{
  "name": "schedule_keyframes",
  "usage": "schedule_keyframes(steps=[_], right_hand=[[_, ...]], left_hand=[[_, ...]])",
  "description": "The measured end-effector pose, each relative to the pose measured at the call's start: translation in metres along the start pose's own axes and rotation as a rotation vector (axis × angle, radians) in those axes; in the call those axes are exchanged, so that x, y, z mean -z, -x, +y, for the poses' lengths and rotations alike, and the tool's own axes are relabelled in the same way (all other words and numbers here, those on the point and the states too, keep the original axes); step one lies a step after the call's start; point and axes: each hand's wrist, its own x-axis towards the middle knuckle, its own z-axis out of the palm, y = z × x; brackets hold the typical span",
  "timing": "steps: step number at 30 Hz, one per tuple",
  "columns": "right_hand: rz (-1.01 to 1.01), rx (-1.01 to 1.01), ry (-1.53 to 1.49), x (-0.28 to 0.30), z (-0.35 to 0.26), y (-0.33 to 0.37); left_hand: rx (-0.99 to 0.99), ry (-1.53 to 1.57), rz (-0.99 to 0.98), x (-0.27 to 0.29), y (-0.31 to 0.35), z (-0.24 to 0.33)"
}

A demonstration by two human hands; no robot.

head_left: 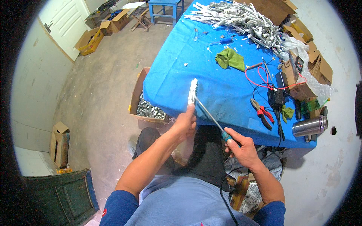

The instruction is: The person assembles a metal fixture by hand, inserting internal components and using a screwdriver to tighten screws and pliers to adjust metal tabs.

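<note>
My left hand (pixel 184 122) is closed around the lower end of a slim white strip (pixel 193 91) with dark notches along one side; its exact kind I cannot make out. The strip points away from me over the table's near edge. My right hand (pixel 241 147) grips the teal handle of a screwdriver (pixel 209 113). Its long metal shaft slants up to the left, and the tip appears to meet the strip's side just above my left fingers. Beyond both hands spreads the blue cloth (pixel 169 71) covering the table.
A heap of white and silver strips (pixel 245 20) covers the table's far end. A green rag (pixel 230 59), red-handled pliers (pixel 262 114), cables and a steel tumbler (pixel 310 126) lie to the right. A cardboard box (pixel 137 88) of small metal cylinders stands below the table's left edge.
</note>
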Motion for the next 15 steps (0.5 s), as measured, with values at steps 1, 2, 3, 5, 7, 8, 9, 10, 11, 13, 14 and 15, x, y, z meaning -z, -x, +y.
schedule_keyframes(steps=[1, 2, 3, 5, 7, 8, 9, 10, 11, 13, 14, 15], right_hand=[[-0.029, -0.054, -0.007, 0.001, -0.005, 0.000], [-0.026, -0.028, 0.017, 0.001, -0.004, -0.002], [-0.022, -0.002, 0.040, 0.001, -0.003, -0.005], [-0.026, 0.038, 0.095, 0.003, -0.002, -0.011], [-0.045, 0.069, 0.158, 0.008, 0.001, -0.016], [-0.016, 0.169, 0.164, 0.007, 0.011, -0.019], [-0.029, 0.155, 0.158, 0.009, 0.011, -0.019], [-0.042, 0.140, 0.151, 0.010, 0.009, -0.019], [-0.054, 0.126, 0.144, 0.011, 0.008, -0.020], [-0.049, 0.127, 0.166, 0.015, -0.001, -0.021], [-0.046, 0.127, 0.177, 0.016, -0.004, -0.021], [-0.051, 0.132, 0.179, 0.017, -0.004, -0.022]], left_hand=[[-0.006, -0.013, 0.022, 0.000, 0.000, 0.000], [-0.011, -0.026, 0.045, -0.001, 0.000, 0.000], [-0.017, -0.040, 0.066, -0.001, 0.000, 0.000], [-0.027, -0.051, 0.063, -0.002, -0.001, 0.000], [-0.031, -0.056, 0.058, -0.001, -0.001, 0.000], [-0.029, -0.056, 0.052, 0.000, -0.001, 0.000], [-0.027, -0.057, 0.045, 0.000, -0.002, -0.001], [-0.026, -0.053, 0.040, 0.001, -0.003, -0.001], [-0.026, -0.050, 0.036, 0.001, -0.003, -0.001], [-0.025, -0.046, 0.029, 0.001, -0.004, -0.001], [-0.025, -0.046, 0.025, 0.000, -0.003, -0.001], [-0.024, -0.048, 0.022, -0.001, -0.002, -0.001]])
